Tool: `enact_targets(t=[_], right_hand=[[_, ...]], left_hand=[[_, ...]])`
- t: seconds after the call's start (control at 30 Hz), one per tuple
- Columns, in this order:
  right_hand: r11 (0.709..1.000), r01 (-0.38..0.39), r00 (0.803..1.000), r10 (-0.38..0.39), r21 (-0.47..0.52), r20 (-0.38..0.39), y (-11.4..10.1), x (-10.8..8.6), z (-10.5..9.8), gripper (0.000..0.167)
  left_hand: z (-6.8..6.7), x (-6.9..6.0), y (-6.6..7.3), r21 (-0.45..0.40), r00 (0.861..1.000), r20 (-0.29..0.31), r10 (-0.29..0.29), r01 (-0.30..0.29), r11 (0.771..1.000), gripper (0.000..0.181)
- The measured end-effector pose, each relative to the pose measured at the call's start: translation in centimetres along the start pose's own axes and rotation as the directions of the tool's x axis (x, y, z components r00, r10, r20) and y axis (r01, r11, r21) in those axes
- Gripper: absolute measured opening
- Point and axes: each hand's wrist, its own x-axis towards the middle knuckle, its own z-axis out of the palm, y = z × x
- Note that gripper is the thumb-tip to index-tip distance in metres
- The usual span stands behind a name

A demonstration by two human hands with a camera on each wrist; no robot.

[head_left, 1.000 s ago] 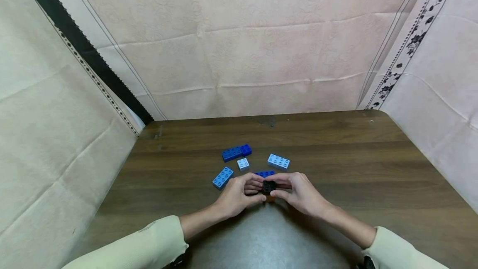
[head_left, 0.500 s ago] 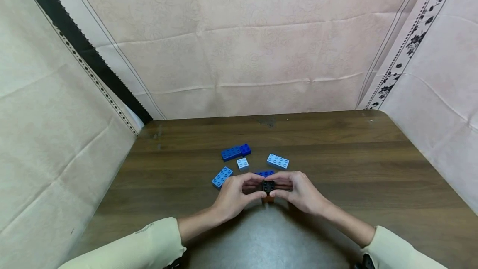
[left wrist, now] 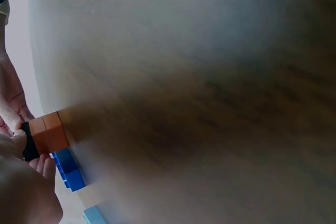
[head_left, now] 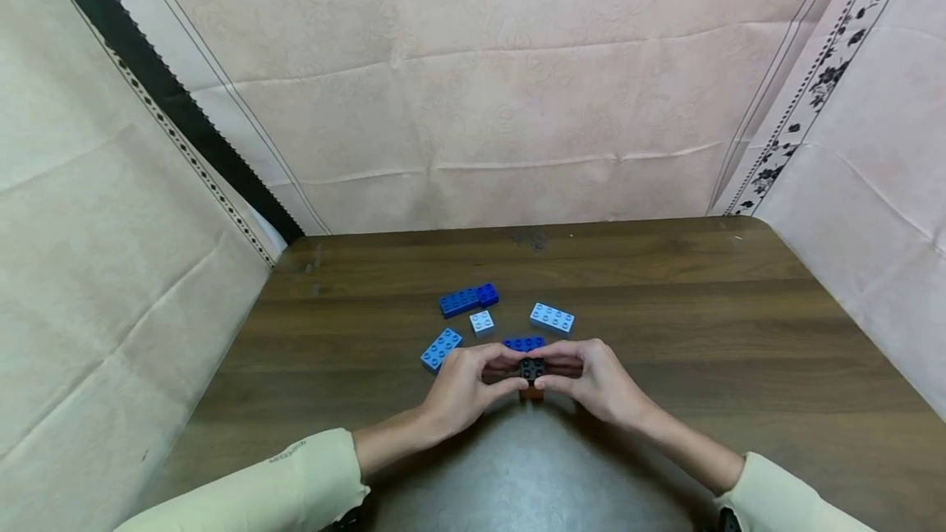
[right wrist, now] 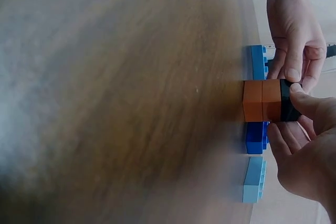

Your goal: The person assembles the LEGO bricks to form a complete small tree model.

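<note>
Currently, the left hand (head_left: 464,386) and the right hand (head_left: 602,384) are both pinching a square black studded plastic brick (head_left: 531,369), the thumbs pressing in from the near side and the other fingers curling along the far side. Between them, the fingertips are nearly meeting around it. The black brick is sitting on top of an orange plastic stack (right wrist: 261,100) of two bricks, the seam between them showing in both wrist views, and this small tower is standing upright on the brown wood-grain table (head_left: 665,286).

Just beyond the fingers, a blue rectangular studded brick (head_left: 523,343) is lying partly hidden by the hands. Beside the left hand, a light blue rectangular studded brick (head_left: 442,349) is lying at a slant. Farther out, a pale blue square studded brick (head_left: 482,323) is resting near a long dark blue studded brick (head_left: 460,302), whose right end is adjoining a small dark blue studded brick (head_left: 488,295). Over to the right, a sky-blue rectangular studded brick (head_left: 552,318) is lying well apart from that pair.

Pale, light-coloured sleeves (head_left: 296,474) are covering the forearms. Past the table's far edge, a creamy pink patterned cloth (head_left: 517,89) is hanging, lightly creased.
</note>
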Motion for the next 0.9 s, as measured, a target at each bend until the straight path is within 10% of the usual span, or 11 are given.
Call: enact_targets(t=[0.9], right_hand=[[0.997,-0.071,0.997,0.071,0.007,0.006,0.18,0.15,0.03,0.034]], left_hand=[[-0.32,0.39,-0.69,-0.066,0.998,0.065,-0.025,0.029,0.997,0.028]])
